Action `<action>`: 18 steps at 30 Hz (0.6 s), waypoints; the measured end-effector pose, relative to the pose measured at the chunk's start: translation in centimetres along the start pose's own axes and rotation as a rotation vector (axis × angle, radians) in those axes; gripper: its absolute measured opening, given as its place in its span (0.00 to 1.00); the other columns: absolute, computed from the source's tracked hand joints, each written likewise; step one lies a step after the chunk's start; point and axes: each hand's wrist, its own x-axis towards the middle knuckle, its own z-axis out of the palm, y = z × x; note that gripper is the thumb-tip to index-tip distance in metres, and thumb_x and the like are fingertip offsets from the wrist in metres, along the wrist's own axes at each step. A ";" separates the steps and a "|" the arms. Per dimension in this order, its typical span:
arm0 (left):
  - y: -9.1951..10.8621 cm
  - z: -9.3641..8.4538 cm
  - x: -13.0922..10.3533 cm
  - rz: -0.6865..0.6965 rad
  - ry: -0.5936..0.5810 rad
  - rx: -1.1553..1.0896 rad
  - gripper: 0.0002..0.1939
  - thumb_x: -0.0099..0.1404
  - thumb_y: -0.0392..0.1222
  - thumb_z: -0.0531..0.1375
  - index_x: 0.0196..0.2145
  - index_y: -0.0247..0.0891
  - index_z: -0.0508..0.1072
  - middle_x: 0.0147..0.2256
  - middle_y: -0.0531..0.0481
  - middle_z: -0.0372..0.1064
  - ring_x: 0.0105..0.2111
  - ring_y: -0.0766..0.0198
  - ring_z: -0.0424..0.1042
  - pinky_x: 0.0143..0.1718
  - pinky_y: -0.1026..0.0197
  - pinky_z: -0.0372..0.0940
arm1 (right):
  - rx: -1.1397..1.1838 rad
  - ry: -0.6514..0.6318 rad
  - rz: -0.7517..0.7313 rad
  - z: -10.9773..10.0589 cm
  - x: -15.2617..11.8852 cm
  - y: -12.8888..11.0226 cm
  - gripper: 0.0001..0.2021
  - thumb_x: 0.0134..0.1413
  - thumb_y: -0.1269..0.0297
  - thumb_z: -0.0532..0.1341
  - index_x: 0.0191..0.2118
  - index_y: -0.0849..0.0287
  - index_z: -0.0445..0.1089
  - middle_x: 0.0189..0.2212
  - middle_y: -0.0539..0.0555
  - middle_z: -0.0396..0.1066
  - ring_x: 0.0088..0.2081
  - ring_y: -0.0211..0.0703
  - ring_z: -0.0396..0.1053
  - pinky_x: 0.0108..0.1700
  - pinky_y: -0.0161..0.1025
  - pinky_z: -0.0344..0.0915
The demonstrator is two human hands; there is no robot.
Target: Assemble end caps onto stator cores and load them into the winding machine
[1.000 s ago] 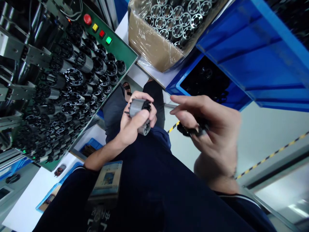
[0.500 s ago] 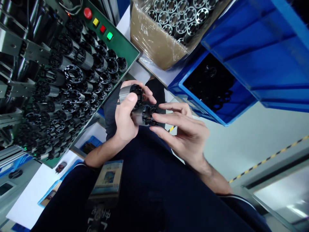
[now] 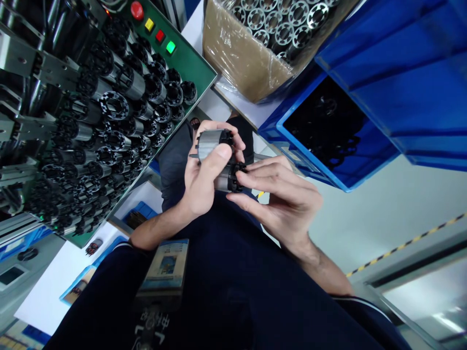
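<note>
Now black cap (image 3: 240,177) closer to core (image 3: 222,183)

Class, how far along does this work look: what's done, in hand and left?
Many cylinders on the green surface wear black ends: those look done. The left hand holds two more; the right hand touches one's black end. Cylinders with bare metal ends in the carton probably remain.

The left hand (image 3: 204,167) is curled in front of the torso, its thumb laid across. The right hand (image 3: 282,194) is brought close beside it, fingers extended and thumb opposed, both forearms angled inward.
</note>
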 end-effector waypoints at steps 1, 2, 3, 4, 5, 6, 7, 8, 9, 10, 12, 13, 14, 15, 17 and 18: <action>0.3 0.0 -0.1 -0.016 -0.005 0.014 0.19 0.77 0.66 0.73 0.49 0.51 0.78 0.43 0.49 0.76 0.38 0.55 0.77 0.44 0.48 0.78 | 0.006 -0.022 -0.005 0.0 0.0 0.0 0.27 0.69 0.61 0.83 0.68 0.32 0.87 0.44 0.49 0.90 0.45 0.54 0.87 0.52 0.57 0.83; 0.5 0.0 -0.2 -0.036 -0.010 0.015 0.19 0.76 0.66 0.74 0.49 0.52 0.79 0.44 0.48 0.76 0.39 0.54 0.77 0.45 0.46 0.78 | 0.014 -0.046 -0.014 0.1 0.0 0.1 0.28 0.69 0.62 0.83 0.70 0.31 0.85 0.44 0.49 0.90 0.45 0.54 0.86 0.52 0.57 0.83; 0.8 0.1 -0.3 -0.059 -0.014 0.000 0.20 0.75 0.66 0.74 0.49 0.52 0.79 0.44 0.47 0.76 0.40 0.52 0.76 0.46 0.45 0.79 | 0.019 -0.064 -0.027 0.2 -0.1 0.2 0.29 0.70 0.62 0.82 0.71 0.30 0.84 0.45 0.50 0.90 0.46 0.54 0.86 0.53 0.58 0.83; 1.1 0.1 -0.4 -0.082 -0.014 -0.026 0.21 0.74 0.68 0.74 0.48 0.52 0.80 0.44 0.46 0.76 0.40 0.51 0.76 0.46 0.44 0.79 | 0.020 -0.075 -0.042 0.3 -0.1 0.4 0.29 0.72 0.61 0.81 0.72 0.30 0.84 0.46 0.51 0.90 0.47 0.54 0.86 0.53 0.58 0.82; 1.2 0.2 -0.4 -0.105 -0.008 -0.055 0.22 0.73 0.69 0.74 0.48 0.51 0.80 0.44 0.46 0.75 0.40 0.51 0.75 0.45 0.44 0.79 | 0.017 -0.077 -0.059 0.4 -0.1 0.5 0.29 0.73 0.61 0.80 0.73 0.30 0.83 0.46 0.51 0.90 0.48 0.54 0.86 0.54 0.58 0.82; 1.3 0.1 -0.4 -0.124 0.005 -0.078 0.24 0.73 0.72 0.73 0.47 0.51 0.80 0.43 0.45 0.74 0.39 0.51 0.75 0.44 0.45 0.79 | 0.013 -0.069 -0.075 0.3 -0.1 0.7 0.28 0.74 0.61 0.79 0.73 0.30 0.83 0.46 0.51 0.90 0.47 0.54 0.86 0.53 0.57 0.82; 1.2 0.1 -0.3 -0.130 0.025 -0.094 0.26 0.74 0.75 0.71 0.46 0.50 0.79 0.42 0.45 0.73 0.39 0.52 0.74 0.42 0.46 0.78 | 0.007 -0.067 -0.082 0.2 -0.1 0.7 0.28 0.75 0.62 0.79 0.73 0.30 0.83 0.45 0.51 0.89 0.46 0.53 0.86 0.52 0.56 0.82; 1.0 0.0 -0.3 -0.128 0.042 -0.106 0.28 0.76 0.78 0.69 0.46 0.49 0.79 0.41 0.46 0.72 0.38 0.53 0.74 0.40 0.48 0.77 | 0.000 -0.083 -0.079 0.0 -0.1 0.7 0.28 0.75 0.61 0.78 0.73 0.30 0.83 0.45 0.51 0.89 0.45 0.53 0.86 0.51 0.55 0.81; 0.8 -0.2 -0.3 -0.117 0.052 -0.117 0.29 0.78 0.78 0.67 0.46 0.49 0.79 0.40 0.46 0.71 0.37 0.54 0.73 0.39 0.49 0.76 | -0.015 -0.115 -0.066 -0.3 0.1 0.4 0.27 0.75 0.60 0.78 0.73 0.31 0.83 0.46 0.51 0.89 0.44 0.53 0.85 0.51 0.55 0.81; 0.4 -0.4 -0.3 -0.101 0.053 -0.130 0.29 0.81 0.78 0.64 0.48 0.49 0.80 0.40 0.46 0.72 0.37 0.55 0.73 0.39 0.50 0.74 | -0.042 -0.133 -0.047 -0.6 0.2 0.0 0.26 0.75 0.58 0.78 0.73 0.32 0.84 0.47 0.52 0.89 0.45 0.54 0.85 0.52 0.57 0.82; -0.4 -0.6 -0.8 -0.056 0.039 -0.143 0.29 0.86 0.75 0.59 0.52 0.47 0.82 0.41 0.45 0.73 0.38 0.56 0.72 0.39 0.51 0.72 | -0.104 -0.055 -0.020 -1.1 0.7 -1.1 0.21 0.80 0.47 0.72 0.72 0.32 0.85 0.53 0.53 0.88 0.51 0.60 0.85 0.58 0.63 0.82; -0.8 -0.6 -1.2 -0.029 0.041 -0.131 0.28 0.87 0.73 0.58 0.53 0.47 0.83 0.41 0.46 0.74 0.38 0.56 0.72 0.40 0.51 0.71 | -0.123 0.037 -0.012 -1.2 1.0 -1.7 0.21 0.84 0.41 0.66 0.72 0.30 0.85 0.57 0.53 0.87 0.55 0.63 0.85 0.62 0.66 0.81; -1.2 -0.5 -1.6 -0.014 0.026 -0.103 0.27 0.87 0.72 0.59 0.54 0.47 0.83 0.43 0.46 0.75 0.38 0.57 0.72 0.40 0.51 0.70 | -0.129 0.131 -0.012 -1.0 1.4 -2.2 0.24 0.86 0.36 0.58 0.74 0.27 0.83 0.61 0.52 0.85 0.60 0.65 0.83 0.66 0.69 0.80; -1.6 -0.4 -2.0 -0.012 -0.010 -0.061 0.25 0.86 0.71 0.62 0.55 0.48 0.83 0.44 0.46 0.75 0.39 0.57 0.73 0.41 0.51 0.71 | -0.125 0.188 -0.024 -0.6 1.7 -2.5 0.27 0.87 0.34 0.52 0.76 0.24 0.80 0.64 0.50 0.82 0.65 0.67 0.82 0.70 0.70 0.78; -2.2 -0.5 -2.6 -0.033 -0.107 0.023 0.25 0.79 0.73 0.70 0.54 0.50 0.81 0.45 0.47 0.75 0.40 0.56 0.74 0.43 0.49 0.73 | -0.133 0.112 -0.053 0.5 2.3 -2.6 0.28 0.88 0.34 0.51 0.79 0.22 0.76 0.69 0.50 0.79 0.70 0.70 0.78 0.74 0.71 0.76; -2.3 -0.9 -2.7 -0.047 -0.156 0.060 0.27 0.75 0.74 0.74 0.54 0.51 0.80 0.45 0.47 0.75 0.41 0.54 0.75 0.44 0.47 0.74 | -0.140 0.031 -0.065 1.2 2.5 -2.4 0.28 0.87 0.35 0.54 0.80 0.24 0.75 0.71 0.51 0.78 0.72 0.72 0.77 0.76 0.72 0.75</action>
